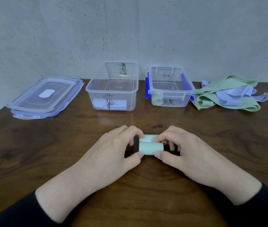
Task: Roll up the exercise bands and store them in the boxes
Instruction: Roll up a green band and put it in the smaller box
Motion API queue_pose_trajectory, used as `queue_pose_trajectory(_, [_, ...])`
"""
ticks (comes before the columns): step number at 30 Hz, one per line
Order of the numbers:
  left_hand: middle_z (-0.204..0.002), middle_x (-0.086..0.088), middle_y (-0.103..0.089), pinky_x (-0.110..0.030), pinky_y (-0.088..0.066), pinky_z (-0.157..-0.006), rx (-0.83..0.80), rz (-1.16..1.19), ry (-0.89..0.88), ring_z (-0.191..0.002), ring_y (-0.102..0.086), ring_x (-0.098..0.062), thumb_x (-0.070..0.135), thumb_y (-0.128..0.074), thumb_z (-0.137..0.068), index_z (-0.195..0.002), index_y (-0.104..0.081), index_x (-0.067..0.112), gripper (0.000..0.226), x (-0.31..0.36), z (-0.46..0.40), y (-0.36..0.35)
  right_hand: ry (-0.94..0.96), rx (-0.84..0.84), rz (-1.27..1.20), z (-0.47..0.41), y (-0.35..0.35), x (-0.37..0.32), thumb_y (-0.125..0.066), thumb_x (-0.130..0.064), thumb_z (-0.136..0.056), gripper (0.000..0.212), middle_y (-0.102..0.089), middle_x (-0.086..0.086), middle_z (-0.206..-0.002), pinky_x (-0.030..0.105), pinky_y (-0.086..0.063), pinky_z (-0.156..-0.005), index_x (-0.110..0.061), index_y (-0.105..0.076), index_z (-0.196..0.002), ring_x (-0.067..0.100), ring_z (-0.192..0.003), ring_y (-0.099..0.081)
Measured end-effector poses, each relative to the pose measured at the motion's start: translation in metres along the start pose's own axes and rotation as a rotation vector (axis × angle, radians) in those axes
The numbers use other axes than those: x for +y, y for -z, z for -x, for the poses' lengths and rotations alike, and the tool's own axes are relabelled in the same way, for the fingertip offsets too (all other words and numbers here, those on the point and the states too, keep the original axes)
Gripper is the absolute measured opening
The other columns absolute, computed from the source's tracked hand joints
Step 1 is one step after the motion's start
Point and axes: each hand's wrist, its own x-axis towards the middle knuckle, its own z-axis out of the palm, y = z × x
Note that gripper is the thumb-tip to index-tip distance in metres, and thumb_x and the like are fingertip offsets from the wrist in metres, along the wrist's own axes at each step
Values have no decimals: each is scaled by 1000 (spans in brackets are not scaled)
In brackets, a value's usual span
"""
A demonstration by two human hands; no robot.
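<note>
A pale green exercise band, wound into a short roll, lies on the wooden table near the front middle. My left hand grips its left end with thumb and curled fingers. My right hand grips its right end the same way. Behind stand two clear boxes without lids: the larger box holds a white rolled band, and the smaller box with blue clips holds a green rolled band. A heap of loose green and pale lilac bands lies at the back right.
Two clear lids with blue seals are stacked at the back left. A grey concrete wall closes off the table's far edge. The table's left edge runs diagonally at the left.
</note>
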Motion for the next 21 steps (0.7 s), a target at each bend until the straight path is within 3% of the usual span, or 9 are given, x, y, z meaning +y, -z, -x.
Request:
queue_pose_trajectory(11, [-93,18,-46,-19,-45,-76,47,22,8,-88,-48,-1,54,-51,-89,-113,-50,47,25,-2,-1,-3,14,74,-68,-1,-2,-1,-68,-45,-85,17,-52,-11,-94,25,-48,-69,-39,-57,-96,9,-82,-52])
queue_pose_trajectory(15, [-92,20,-41,-18,-43,-73,71,28,-26,-87,-48,-2,56,-49,-88,-111,-43,51,24,-1,-1,-4,8,89,-58,-2,-2,-2,-66,-46,-85,12,-53,-12,-91,22,-46,-66,-40,-59,-93,8,-79,-52])
queue_pose_trajectory(21, [-91,18,-41,-17,-33,-70,88,-35,-17,-87,-46,-2,58,-50,-89,-112,-46,49,25,-1,-5,-7,-4,188,-28,-7,-6,-4,-67,-44,-85,12,-51,-14,-92,22,-47,-66,-40,-60,-94,8,-77,-54])
